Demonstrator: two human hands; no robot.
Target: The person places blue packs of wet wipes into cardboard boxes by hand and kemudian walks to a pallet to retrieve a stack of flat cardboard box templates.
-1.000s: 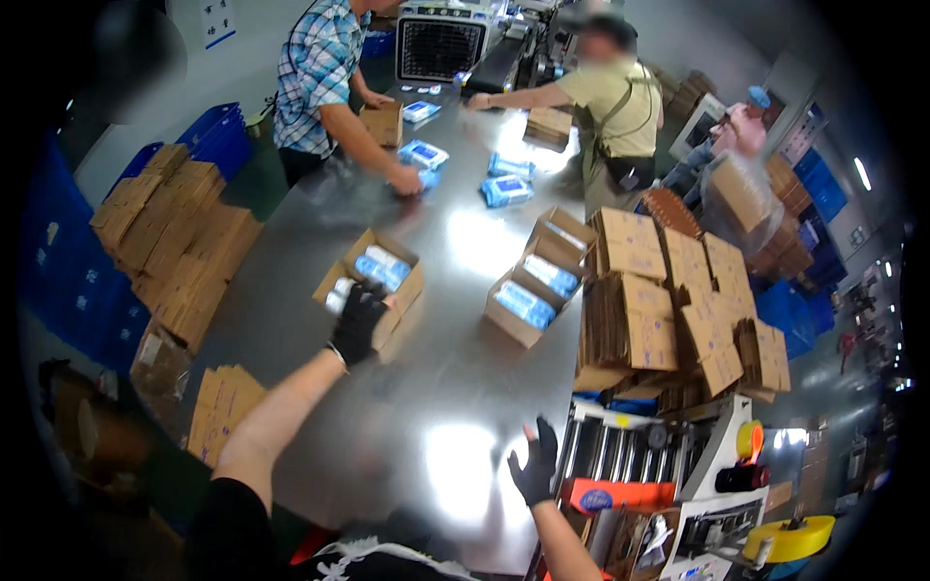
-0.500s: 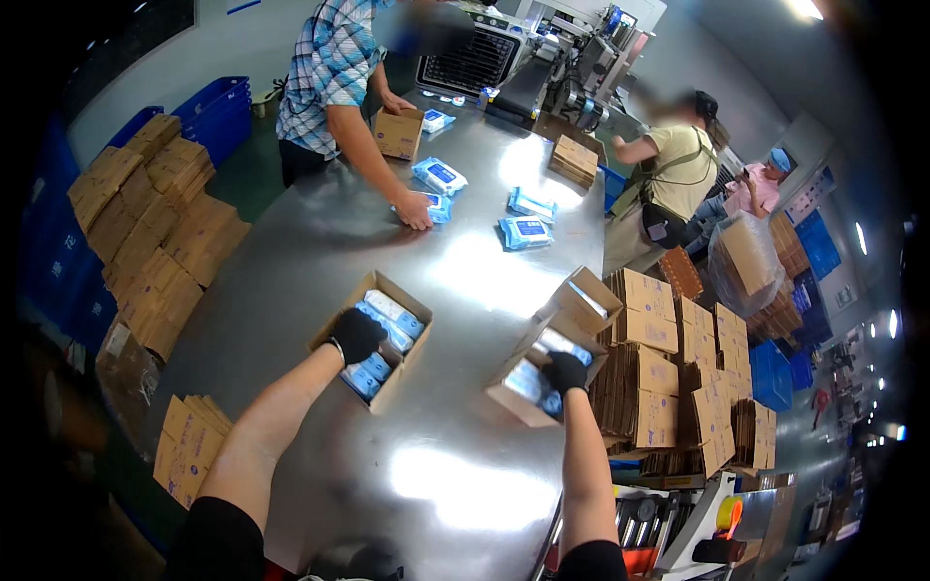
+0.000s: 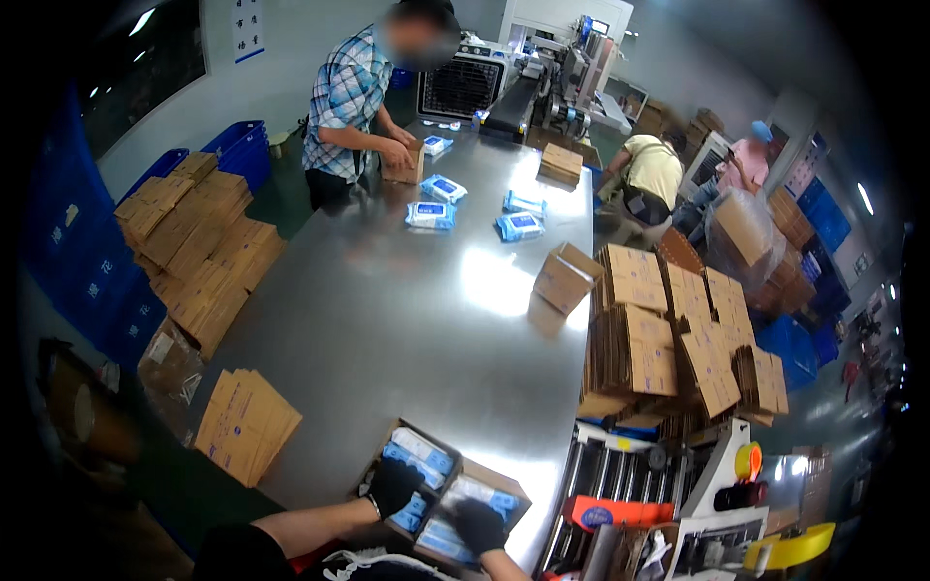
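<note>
Packs in side-by-side boxes, table beneath, cartons stacked right

Two open cartons side by side, blue-white packs inside.

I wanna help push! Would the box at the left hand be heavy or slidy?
The box may feel heavy for its size, since blue-and-white packs fill much of it. It could slide easily: the table looks shiny. Its walls might flex, being cardboard.
</note>
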